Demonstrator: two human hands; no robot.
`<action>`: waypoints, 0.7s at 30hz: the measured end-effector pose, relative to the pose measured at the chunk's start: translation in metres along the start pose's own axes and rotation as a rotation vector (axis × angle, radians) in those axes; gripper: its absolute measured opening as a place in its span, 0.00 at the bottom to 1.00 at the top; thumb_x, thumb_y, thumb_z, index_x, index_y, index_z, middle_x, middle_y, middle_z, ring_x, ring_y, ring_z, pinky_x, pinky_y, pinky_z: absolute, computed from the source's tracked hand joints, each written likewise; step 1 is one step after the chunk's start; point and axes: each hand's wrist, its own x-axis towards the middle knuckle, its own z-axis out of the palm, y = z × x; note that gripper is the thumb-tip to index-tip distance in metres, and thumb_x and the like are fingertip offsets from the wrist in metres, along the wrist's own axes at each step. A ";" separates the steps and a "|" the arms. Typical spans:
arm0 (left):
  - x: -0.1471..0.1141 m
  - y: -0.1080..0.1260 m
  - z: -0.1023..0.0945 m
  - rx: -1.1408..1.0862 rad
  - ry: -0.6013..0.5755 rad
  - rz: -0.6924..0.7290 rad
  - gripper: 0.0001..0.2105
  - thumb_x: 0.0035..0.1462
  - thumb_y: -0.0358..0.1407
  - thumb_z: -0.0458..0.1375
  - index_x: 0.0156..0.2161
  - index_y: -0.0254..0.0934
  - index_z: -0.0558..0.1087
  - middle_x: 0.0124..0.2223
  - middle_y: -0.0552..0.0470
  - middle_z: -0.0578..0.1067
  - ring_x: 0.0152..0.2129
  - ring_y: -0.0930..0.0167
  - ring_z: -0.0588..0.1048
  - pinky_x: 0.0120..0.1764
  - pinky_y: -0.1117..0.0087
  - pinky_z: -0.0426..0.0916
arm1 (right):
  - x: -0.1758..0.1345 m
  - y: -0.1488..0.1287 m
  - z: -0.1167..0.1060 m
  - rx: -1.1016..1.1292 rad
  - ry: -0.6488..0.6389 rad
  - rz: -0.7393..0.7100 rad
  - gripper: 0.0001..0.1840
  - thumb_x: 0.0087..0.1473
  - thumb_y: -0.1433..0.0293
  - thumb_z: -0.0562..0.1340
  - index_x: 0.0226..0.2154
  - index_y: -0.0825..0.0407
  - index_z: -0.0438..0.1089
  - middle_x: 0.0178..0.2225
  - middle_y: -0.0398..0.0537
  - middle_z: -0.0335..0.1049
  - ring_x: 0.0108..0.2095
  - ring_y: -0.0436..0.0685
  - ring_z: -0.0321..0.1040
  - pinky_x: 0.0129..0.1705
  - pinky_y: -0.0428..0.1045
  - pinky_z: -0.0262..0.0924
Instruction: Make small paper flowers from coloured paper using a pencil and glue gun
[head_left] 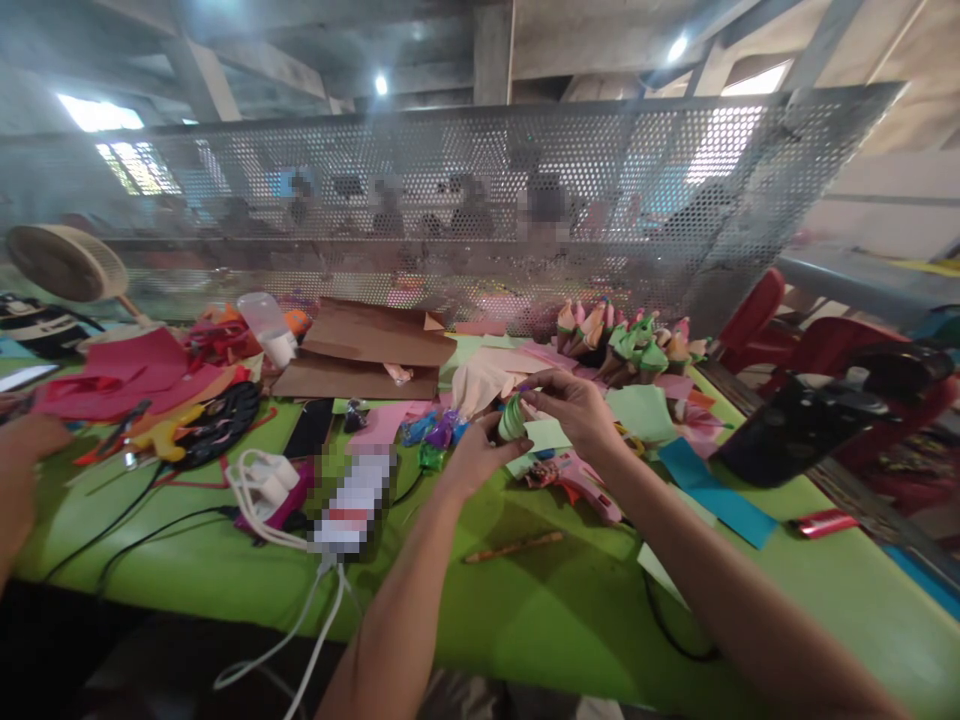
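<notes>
Above the green table (517,610), my left hand (480,455) is closed around a pale green swirled craft piece (513,418) that looks like the top of a paper ice cream cone. My right hand (574,405) reaches in from the right, its fingertips pinched at the upper edge of the same piece. The lower part of the piece is hidden in my left hand. Just below my hands lies a pink glue gun (585,485). To their left sits a bunch of shiny blue, purple and green wrapped pieces (439,430).
Several similar cone crafts (626,335) stand at the back right. A brown stick (514,547), blue paper (716,490), black bottle (787,430) and power strip (352,500) with trailing cables lie around. Brown cardboard (360,345) is behind. Another person's hand (30,450) shows at the left edge.
</notes>
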 end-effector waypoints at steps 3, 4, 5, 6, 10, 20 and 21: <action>0.000 -0.001 -0.001 0.000 0.018 0.000 0.29 0.44 0.47 0.75 0.49 0.32 0.80 0.45 0.45 0.83 0.42 0.63 0.78 0.48 0.65 0.71 | -0.001 -0.003 0.000 -0.017 0.008 -0.033 0.21 0.42 0.54 0.74 0.36 0.49 0.81 0.31 0.46 0.75 0.27 0.53 0.64 0.31 0.51 0.61; 0.001 -0.001 -0.001 0.000 0.025 -0.001 0.29 0.44 0.47 0.75 0.49 0.32 0.80 0.45 0.45 0.83 0.41 0.63 0.78 0.47 0.65 0.72 | -0.002 -0.004 -0.001 -0.035 0.016 -0.056 0.21 0.42 0.55 0.74 0.37 0.49 0.82 0.32 0.46 0.76 0.27 0.53 0.63 0.31 0.51 0.61; 0.001 0.000 -0.001 0.001 0.030 -0.003 0.29 0.43 0.47 0.76 0.49 0.32 0.80 0.44 0.45 0.83 0.40 0.64 0.78 0.46 0.66 0.72 | -0.003 -0.006 -0.001 -0.062 0.027 -0.085 0.20 0.43 0.56 0.74 0.38 0.49 0.82 0.34 0.47 0.76 0.27 0.52 0.62 0.31 0.51 0.61; 0.000 0.001 -0.001 0.001 0.034 -0.007 0.30 0.43 0.48 0.76 0.49 0.32 0.80 0.43 0.46 0.83 0.39 0.64 0.78 0.46 0.66 0.72 | -0.003 -0.007 0.000 -0.097 0.043 -0.117 0.19 0.44 0.56 0.73 0.38 0.48 0.82 0.34 0.47 0.76 0.27 0.52 0.61 0.31 0.51 0.62; 0.000 0.003 0.000 0.000 0.017 0.000 0.31 0.42 0.48 0.76 0.49 0.31 0.80 0.43 0.46 0.83 0.39 0.64 0.78 0.46 0.66 0.72 | -0.006 -0.008 0.001 -0.211 0.108 -0.245 0.11 0.50 0.58 0.71 0.33 0.47 0.82 0.34 0.48 0.76 0.28 0.54 0.62 0.33 0.52 0.63; 0.000 0.000 -0.001 0.055 0.029 0.004 0.29 0.45 0.47 0.74 0.49 0.30 0.80 0.42 0.47 0.81 0.38 0.66 0.75 0.45 0.67 0.70 | -0.006 -0.002 -0.003 -0.285 0.072 -0.402 0.09 0.57 0.61 0.69 0.39 0.46 0.83 0.38 0.49 0.78 0.30 0.54 0.67 0.34 0.51 0.66; 0.000 0.000 -0.001 0.053 0.029 0.002 0.29 0.45 0.47 0.74 0.48 0.30 0.80 0.42 0.46 0.81 0.38 0.66 0.75 0.44 0.67 0.70 | -0.005 -0.002 -0.004 -0.282 0.054 -0.423 0.09 0.58 0.62 0.69 0.39 0.46 0.83 0.38 0.49 0.78 0.30 0.54 0.68 0.34 0.51 0.66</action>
